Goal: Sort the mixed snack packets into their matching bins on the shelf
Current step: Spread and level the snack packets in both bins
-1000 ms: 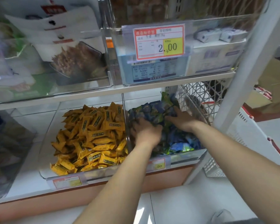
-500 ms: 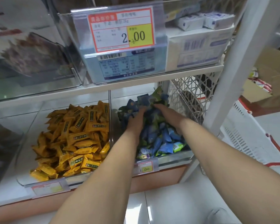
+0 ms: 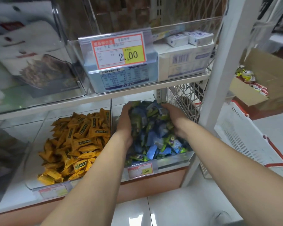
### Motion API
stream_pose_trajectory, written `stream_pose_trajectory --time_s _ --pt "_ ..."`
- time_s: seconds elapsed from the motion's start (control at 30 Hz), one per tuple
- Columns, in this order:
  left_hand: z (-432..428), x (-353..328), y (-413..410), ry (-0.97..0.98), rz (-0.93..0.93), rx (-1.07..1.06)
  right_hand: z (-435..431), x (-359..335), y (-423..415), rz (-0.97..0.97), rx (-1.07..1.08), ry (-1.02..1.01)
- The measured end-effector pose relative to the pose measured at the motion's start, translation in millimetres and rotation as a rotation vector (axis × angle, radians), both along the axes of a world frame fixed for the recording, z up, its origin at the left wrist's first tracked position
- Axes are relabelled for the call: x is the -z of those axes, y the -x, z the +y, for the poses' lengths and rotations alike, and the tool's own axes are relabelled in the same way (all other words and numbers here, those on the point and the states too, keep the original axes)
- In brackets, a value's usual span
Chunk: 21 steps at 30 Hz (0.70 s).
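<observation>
Both left hand and right hand, flat before, now grasp a heap of packets; bin sorting likely continues.

Below the red-and-yellow paper price card, the left hand and right hand hide their fingertips in heaped blue-green foil packets. Left of it, white printed bags blur — cut by the frame's edge.

Pale tiled floor, white metal upright
</observation>
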State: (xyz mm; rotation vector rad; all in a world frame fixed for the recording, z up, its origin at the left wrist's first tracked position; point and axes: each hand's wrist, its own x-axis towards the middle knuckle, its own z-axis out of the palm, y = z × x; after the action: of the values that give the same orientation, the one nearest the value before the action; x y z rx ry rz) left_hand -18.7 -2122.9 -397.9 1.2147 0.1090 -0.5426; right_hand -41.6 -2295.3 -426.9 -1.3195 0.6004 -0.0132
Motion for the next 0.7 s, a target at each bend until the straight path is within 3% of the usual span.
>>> stream_pose_trajectory --time_s 0.07,0.13,0.2,0.27,0.4,0.53,0.63,0.7 --pt "2 -13 2 -0.116 -0.008 -0.04 -5 -6 2 -0.018 -0.027 0.121" --pt "6 -23 4 -0.397 -0.122 -0.001 -8 -16 6 -0.069 -0.052 0.264" --pt "15 -30 10 -0.707 -0.456 0.162 -6 -22 11 -0.146 -0.078 0.487" --pt "27 -31 18 -0.807 -0.676 0.294 2 -23 20 -0.202 -0.095 0.683" --pt "63 -26 33 -1.108 -1.075 0.133 25 -19 33 -0.317 -0.295 0.892" --pt "102 -11 41 -1.354 -1.075 0.04 55 -12 25 -0.321 -0.703 1.294" --pt "111 3 42 -1.341 -1.057 0.082 79 3 10 -0.21 -0.984 1.532" --pt "114 7 39 -1.318 -1.072 0.074 85 14 1 -0.097 -1.053 1.631"
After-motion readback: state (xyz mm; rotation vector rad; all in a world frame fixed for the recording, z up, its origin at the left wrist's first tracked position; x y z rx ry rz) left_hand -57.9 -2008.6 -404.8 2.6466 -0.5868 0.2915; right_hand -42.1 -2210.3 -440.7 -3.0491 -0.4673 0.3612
